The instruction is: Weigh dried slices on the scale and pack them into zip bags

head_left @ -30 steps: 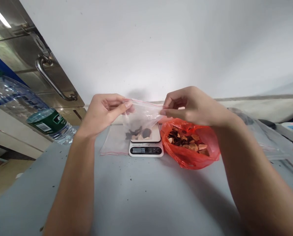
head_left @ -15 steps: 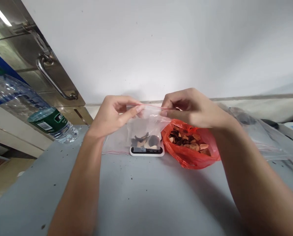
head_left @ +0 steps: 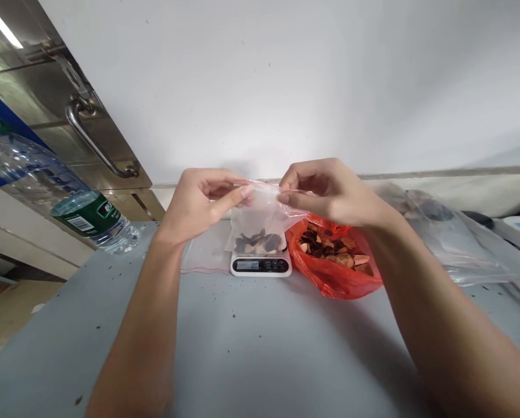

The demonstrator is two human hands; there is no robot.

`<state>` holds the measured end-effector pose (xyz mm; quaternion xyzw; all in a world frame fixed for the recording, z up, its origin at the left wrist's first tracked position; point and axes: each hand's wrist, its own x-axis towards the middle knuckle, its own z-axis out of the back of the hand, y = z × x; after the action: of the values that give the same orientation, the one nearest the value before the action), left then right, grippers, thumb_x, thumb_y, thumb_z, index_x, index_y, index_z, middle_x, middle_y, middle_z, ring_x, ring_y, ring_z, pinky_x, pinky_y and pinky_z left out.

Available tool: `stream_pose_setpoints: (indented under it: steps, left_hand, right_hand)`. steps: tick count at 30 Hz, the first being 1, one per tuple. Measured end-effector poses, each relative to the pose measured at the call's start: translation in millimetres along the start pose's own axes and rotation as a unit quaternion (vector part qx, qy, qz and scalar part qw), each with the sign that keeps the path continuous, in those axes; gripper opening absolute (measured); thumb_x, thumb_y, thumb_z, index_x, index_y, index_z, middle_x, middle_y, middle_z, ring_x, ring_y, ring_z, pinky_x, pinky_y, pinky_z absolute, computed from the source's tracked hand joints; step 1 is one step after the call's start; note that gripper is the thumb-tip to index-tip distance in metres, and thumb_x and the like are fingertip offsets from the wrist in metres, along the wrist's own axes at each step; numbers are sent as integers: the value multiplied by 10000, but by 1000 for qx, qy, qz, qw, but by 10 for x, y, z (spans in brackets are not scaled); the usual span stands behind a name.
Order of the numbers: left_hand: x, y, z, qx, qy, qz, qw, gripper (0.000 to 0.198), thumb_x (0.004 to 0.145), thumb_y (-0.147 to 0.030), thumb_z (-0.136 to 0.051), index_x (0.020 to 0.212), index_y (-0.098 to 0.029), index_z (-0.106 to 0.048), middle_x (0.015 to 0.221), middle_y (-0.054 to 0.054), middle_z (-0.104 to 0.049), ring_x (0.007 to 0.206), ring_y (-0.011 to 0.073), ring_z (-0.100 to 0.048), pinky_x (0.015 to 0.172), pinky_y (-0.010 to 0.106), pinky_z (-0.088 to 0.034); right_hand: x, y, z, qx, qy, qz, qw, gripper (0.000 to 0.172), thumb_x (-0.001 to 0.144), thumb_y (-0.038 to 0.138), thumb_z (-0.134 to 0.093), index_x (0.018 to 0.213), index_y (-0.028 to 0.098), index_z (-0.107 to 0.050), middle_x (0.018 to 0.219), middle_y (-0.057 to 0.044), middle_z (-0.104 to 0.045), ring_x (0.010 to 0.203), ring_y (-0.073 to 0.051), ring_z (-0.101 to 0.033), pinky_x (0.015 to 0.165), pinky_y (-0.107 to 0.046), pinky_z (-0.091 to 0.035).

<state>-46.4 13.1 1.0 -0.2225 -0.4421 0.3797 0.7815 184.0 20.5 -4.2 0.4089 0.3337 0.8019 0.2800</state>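
Between my hands hangs a clear zip-lock bag (head_left: 260, 217) with a red seal line along its top and dark and pale dried slices at its bottom. My left hand (head_left: 207, 200) pinches the left part of the top edge, thumb in front. At the right part of that edge, my right hand (head_left: 323, 188) pinches the seal between thumb and fingers. Behind and below the bag is a white digital kitchen scale (head_left: 261, 274), its display reading 0.0. An open red plastic bag (head_left: 329, 284) of dried slices sits right of the scale, below my right hand.
Another flat zip-lock bag (head_left: 203, 255) lies left of the scale on the grey table (head_left: 242, 360). A water bottle (head_left: 92, 212) shows at the left, near a metal door handle (head_left: 94, 142). More clear bags (head_left: 464, 249) lie at the right. A white wall (head_left: 260, 87) rises behind.
The zip-lock bag has risen slightly, uncovering the scale's display and buttons. My right hand has moved a little left along the top edge, and the slices in the bag have shifted.
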Motion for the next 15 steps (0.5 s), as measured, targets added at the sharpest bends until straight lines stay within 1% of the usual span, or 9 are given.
stream_pose_setpoints:
  steps: [5, 8, 11, 13, 15]
  left_hand:
    - [5, -42, -28, 25, 18, -25, 999, 155, 877, -288, -699, 759, -200, -748, 769, 39, -797, 734, 190, -768, 705, 282, -628]
    - [11, -64, -46, 30, 31, -23, 999, 135, 866, -273, -708, 766, -195, -755, 779, 47, -804, 749, 195, -771, 717, 287, -632]
    - [14, -56, -55, 20, 14, -3, 1000, 124, 836, -299, -745, 799, -189, -789, 807, 59, -818, 765, 213, -779, 692, 291, -639]
    - [15, -46, -55, 13, -1, 4, 1000, 141, 829, -317, -754, 796, -187, -798, 793, 57, -818, 758, 217, -781, 674, 289, -640]
    - [15, -43, -51, 9, -1, 6, 1000, 146, 840, -311, -746, 791, -183, -798, 779, 53, -815, 749, 211, -781, 672, 282, -639]
  right_hand:
    - [29, -35, -33, 27, 28, -2, 999, 193, 871, 292, -760, 736, 186, -671, 641, 19, -603, 574, -102, -474, 532, -285, -352]
    - [33, -39, -49, 28, 26, 11, 999, 200, 868, 256, -758, 711, 188, -654, 610, 34, -572, 562, -94, -457, 533, -283, -351]
    - [25, -45, -39, 23, 3, 19, 1000, 223, 854, 193, -739, 676, 195, -604, 597, 49, -534, 551, -88, -439, 544, -284, -358]
    - [22, -55, -26, 20, -8, 15, 1000, 213, 838, 190, -746, 678, 192, -605, 633, 37, -557, 577, -94, -466, 550, -282, -364]
    - [23, -66, -16, 19, -5, 3, 1000, 194, 833, 218, -765, 696, 184, -632, 670, 19, -593, 603, -103, -498, 550, -279, -374]
